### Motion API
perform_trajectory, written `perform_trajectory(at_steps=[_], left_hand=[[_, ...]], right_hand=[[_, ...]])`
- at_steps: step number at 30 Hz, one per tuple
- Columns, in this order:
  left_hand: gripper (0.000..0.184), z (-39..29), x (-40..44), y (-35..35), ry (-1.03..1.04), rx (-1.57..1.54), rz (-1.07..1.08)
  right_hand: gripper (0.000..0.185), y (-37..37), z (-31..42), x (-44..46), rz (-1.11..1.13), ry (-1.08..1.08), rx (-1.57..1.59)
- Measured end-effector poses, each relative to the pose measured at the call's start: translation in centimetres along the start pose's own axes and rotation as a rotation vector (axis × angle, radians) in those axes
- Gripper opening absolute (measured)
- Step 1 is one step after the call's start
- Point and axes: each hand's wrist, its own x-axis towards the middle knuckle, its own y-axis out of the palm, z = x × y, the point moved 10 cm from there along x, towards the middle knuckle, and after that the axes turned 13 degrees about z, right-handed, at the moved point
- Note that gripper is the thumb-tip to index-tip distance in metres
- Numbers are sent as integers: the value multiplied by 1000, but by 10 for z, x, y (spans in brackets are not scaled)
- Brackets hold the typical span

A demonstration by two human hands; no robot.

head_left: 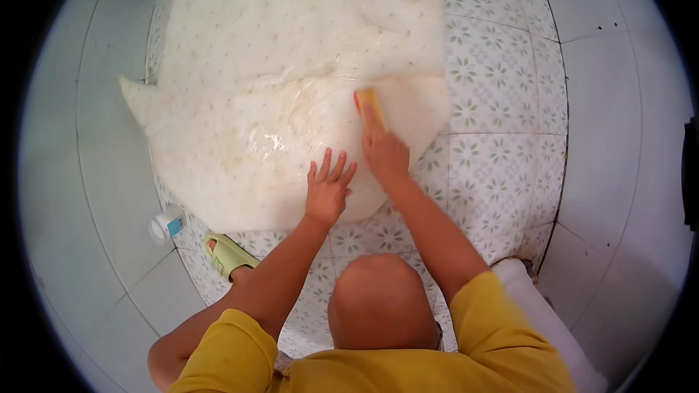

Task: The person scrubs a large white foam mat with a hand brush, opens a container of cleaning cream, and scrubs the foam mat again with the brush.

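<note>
A large wet cream-coloured sheet point(218, 109) with small dark spots lies spread on the floor, shiny with liquid in places. My left hand point(329, 188) rests on its lower part with the fingers spread, holding nothing. To the right, my right hand point(384, 151) is closed round the lower end of a yellow brush point(370, 108) with a red edge. The brush is on the sheet near a crease and looks slightly blurred. Its underside is hidden.
Patterned floor tiles point(495, 102) border the sheet on the right, with plain pale tiles point(601, 116) beyond. A white container with a blue label point(169, 225) lies at the lower left, near a green slipper point(231, 255) on my foot.
</note>
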Motion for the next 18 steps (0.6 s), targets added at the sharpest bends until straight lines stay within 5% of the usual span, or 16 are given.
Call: perform_trajectory(at_steps=[9, 14, 16, 18], left_hand=[[81, 1, -1, -10, -29, -66, -21], [84, 2, -3, -16, -26, -91, -28], [84, 3, -4, -13, -33, -106, -26], [83, 6, -2, -13, -35, -122, -34]], right_hand=[[65, 43, -14, -79, 30, -78, 45], [62, -14, 18, 23, -15, -9, -30], [62, -17, 23, 15, -171, -74, 21], [63, 16, 10, -23, -46, -41, 52]])
